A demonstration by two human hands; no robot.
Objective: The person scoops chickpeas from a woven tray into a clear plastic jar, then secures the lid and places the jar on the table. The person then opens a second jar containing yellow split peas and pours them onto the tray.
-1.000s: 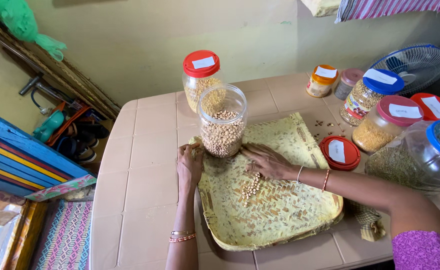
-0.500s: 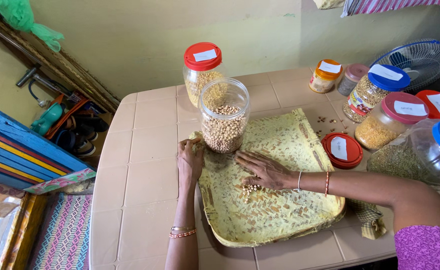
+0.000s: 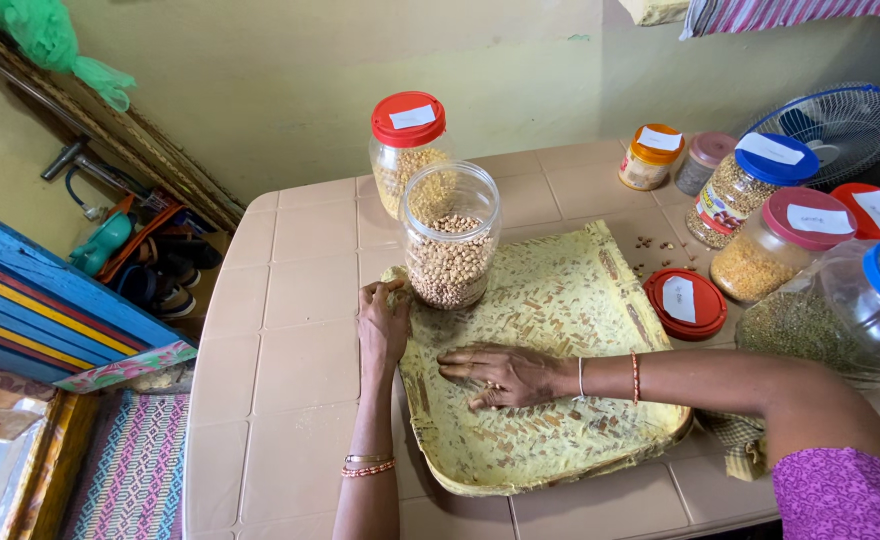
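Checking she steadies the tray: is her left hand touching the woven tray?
Touching. The head view shows the left hand resting on the left rim of the woven tray, fingers curled over its edge.

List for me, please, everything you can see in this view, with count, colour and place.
Woven tray: 1, yellow, middle of table.
Open jar: 1, clear, full of pale beans, on tray's far corner.
Lidded jars: 7, along the far and right edges; one with a red lid behind the open jar.
Loose lid: 1, red, on table right of tray.
Spilled beans: a few, brown, beside the loose lid.
Table: 1, beige, tiled pattern.
Fan: 1, blue and white, far right.
Cloth: 1, checked, under tray's right edge.
Shoes: several, dark, floor at left.
Left hand: on tray's left rim.
Right hand: flat on tray, over beans.
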